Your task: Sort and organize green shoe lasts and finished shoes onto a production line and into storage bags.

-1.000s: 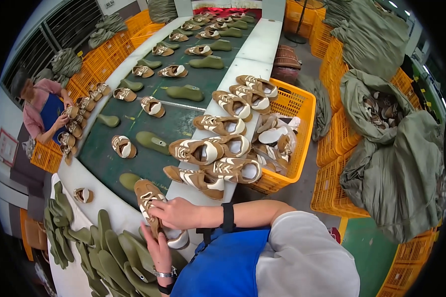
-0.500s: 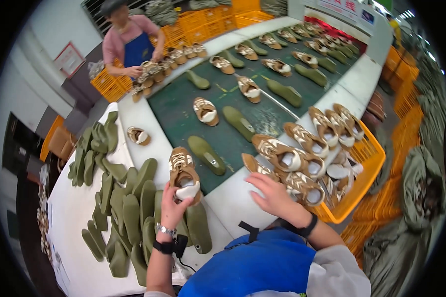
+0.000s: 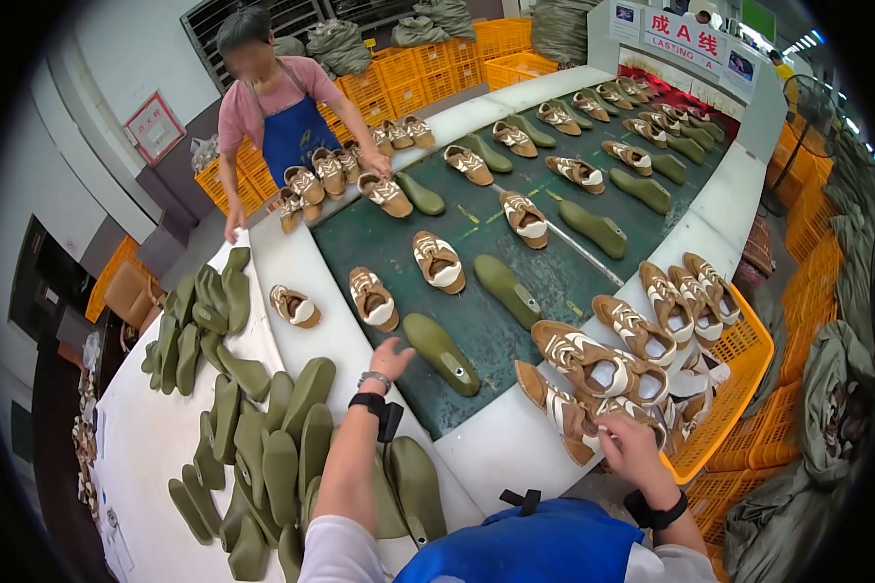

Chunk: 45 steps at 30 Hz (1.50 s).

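Observation:
My left hand (image 3: 391, 361) is empty, its fingers spread over the near left edge of the green conveyor belt (image 3: 496, 374). Just beyond it a brown and white lace-up shoe (image 3: 373, 298) lies on the belt, beside a green shoe last (image 3: 440, 353). At the right, my right hand (image 3: 632, 449) has its fingers closed at the heel of a brown sneaker (image 3: 558, 412), at the near end of a cluster of similar shoes (image 3: 593, 360) on the white ledge. Part of that grip is hidden by the hand itself.
Many green lasts (image 3: 282, 476) lie piled on the white-covered table at left. A single shoe (image 3: 295, 306) sits on the white ledge. An orange crate (image 3: 739, 389) with shoes stands at right. Across the belt, a co-worker in a blue apron (image 3: 297, 131) touches a shoe (image 3: 385, 194).
The shoe from my left hand now lies on the belt, and that hand is empty. My right hand has moved right to a sneaker. The co-worker has reached to a shoe on the belt.

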Motion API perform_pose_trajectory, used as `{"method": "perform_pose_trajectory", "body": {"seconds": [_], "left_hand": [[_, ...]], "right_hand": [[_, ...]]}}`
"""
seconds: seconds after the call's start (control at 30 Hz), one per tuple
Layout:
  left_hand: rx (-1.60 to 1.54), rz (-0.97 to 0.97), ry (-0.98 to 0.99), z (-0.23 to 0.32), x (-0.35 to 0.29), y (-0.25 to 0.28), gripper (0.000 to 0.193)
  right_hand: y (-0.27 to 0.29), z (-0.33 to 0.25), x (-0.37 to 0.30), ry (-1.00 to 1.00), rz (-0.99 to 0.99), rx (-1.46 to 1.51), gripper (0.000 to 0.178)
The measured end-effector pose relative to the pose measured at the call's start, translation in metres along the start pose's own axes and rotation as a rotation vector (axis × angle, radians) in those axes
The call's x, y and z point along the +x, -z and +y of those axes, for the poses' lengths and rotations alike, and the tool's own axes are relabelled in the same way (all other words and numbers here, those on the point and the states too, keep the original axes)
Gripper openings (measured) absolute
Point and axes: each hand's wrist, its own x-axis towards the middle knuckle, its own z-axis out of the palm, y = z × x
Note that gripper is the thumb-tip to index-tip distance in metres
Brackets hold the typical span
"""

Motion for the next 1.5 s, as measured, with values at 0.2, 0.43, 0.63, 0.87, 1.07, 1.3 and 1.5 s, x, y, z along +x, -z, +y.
{"method": "perform_pose_trajectory", "body": {"seconds": [0.2, 0.43, 0.63, 0.87, 1.07, 1.3, 1.5], "left_hand": [[-0.298, -0.404, -0.517, 0.153, -0.148, 0.059, 0.042], [-0.649, -0.568, -1.980, 0.278, -0.325, 0.131, 0.037], [-0.940, -1.011, -1.432, 0.293, -0.367, 0.145, 0.034], [-0.987, -0.756, -1.819, 0.279, -0.349, 0.093, 0.034], [0.067, -0.061, -0.839, 0.167, -0.231, -0.051, 0.069], [0.065, -0.093, -0.713, 0.089, -0.231, -0.116, 0.070], [0.104, 0.056, -0.604, 0.065, -0.290, -0.105, 0.053]], "right_hand": [[0.021, 0.052, -0.004, -0.088, 0.147, -0.298, 0.021], [0.028, 0.129, -0.031, -0.430, -0.127, -0.082, 0.047], [0.018, 0.166, -0.046, -0.296, -0.102, -0.322, 0.048], [-0.001, 0.147, -0.050, -0.282, -0.346, -0.462, 0.033], [0.015, 0.086, -0.072, -0.301, -0.420, -0.411, 0.033], [-0.015, 0.067, -0.045, -0.204, -0.260, -0.236, 0.029], [-0.064, 0.047, -0.013, -0.199, -0.380, -0.347, 0.024]]}}
